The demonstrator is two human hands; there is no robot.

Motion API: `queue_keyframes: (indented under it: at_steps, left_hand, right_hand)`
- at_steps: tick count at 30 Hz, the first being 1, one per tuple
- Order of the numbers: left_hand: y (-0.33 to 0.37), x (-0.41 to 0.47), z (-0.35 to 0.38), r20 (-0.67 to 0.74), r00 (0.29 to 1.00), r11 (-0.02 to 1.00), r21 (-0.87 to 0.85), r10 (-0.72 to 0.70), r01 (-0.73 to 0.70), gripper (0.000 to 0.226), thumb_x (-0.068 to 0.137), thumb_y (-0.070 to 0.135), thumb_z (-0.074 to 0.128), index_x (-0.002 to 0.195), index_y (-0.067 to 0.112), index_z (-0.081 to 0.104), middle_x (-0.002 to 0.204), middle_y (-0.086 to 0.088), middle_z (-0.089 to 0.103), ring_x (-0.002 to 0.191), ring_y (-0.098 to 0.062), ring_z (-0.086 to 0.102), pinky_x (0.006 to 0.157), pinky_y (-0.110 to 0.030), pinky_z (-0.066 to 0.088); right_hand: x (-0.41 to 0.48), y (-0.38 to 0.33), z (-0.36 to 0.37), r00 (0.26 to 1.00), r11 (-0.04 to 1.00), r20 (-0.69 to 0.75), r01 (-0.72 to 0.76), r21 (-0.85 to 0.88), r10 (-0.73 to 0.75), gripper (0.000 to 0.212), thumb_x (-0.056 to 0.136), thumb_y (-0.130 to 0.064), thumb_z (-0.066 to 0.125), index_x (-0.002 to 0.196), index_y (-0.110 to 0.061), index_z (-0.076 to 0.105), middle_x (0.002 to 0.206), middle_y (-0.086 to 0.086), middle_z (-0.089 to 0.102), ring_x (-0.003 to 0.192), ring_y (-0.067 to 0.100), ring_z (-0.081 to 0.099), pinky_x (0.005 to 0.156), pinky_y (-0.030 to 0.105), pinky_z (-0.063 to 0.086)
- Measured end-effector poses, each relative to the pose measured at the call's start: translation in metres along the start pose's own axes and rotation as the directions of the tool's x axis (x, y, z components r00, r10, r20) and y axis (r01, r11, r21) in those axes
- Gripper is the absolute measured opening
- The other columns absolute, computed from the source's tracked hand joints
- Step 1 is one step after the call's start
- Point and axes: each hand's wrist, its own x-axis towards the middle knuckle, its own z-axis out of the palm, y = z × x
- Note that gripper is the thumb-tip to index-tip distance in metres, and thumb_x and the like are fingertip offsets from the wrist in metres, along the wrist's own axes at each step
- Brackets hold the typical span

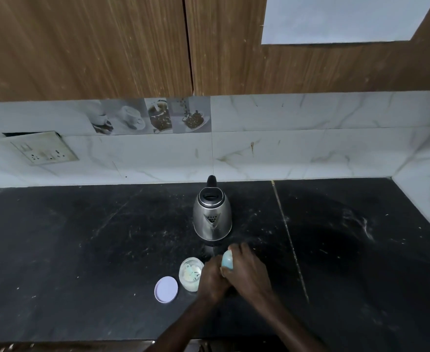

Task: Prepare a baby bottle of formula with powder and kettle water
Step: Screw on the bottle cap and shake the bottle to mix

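Observation:
A steel kettle (212, 217) with a black lid and handle stands on the black counter (82, 237), spout toward me. In front of it my right hand (247, 270) is closed over a pale blue bottle top (227, 259). My left hand (212, 278) grips the baby bottle's body just below; most of the bottle is hidden by both hands. To the left stands an open clear powder jar (190, 273) with a scoop inside. Its lilac lid (166, 289) lies flat beside it.
A white marble-tiled wall (310, 148) backs the counter and turns the corner at the right. A socket plate (41, 148) is on the wall at the left. Wooden cupboards (107, 47) hang overhead. The counter's front edge runs along the bottom.

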Motion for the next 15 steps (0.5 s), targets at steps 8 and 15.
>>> queue_keyframes:
  at_steps: [8,15]
  left_hand:
    - [-0.012,0.008,0.012,0.058,0.998,0.998,0.05,0.038,-0.04,0.014,0.072,0.046,0.071,0.076,0.043,0.058,0.072,0.022,0.066,0.076,0.009,0.066,0.061,-0.008,0.041]
    - [-0.029,0.017,0.022,0.093,0.996,0.995,0.099,-0.007,-0.002,0.039,0.068,0.051,0.076,0.094,0.024,0.073,0.087,0.01,0.077,0.08,-0.004,0.071,0.072,-0.033,0.057]
  right_hand:
    - [0.014,0.023,0.012,0.999,0.998,0.024,0.042,-0.05,-0.041,0.067,0.089,-0.05,0.072,0.146,-0.021,0.052,0.14,0.0,0.057,0.121,0.022,0.064,0.096,0.038,0.054]
    - [0.021,0.039,0.02,0.986,0.986,0.068,0.157,-0.049,-0.153,0.062,0.084,-0.042,0.078,0.14,-0.024,0.058,0.142,-0.005,0.058,0.119,0.022,0.066,0.095,0.038,0.055]
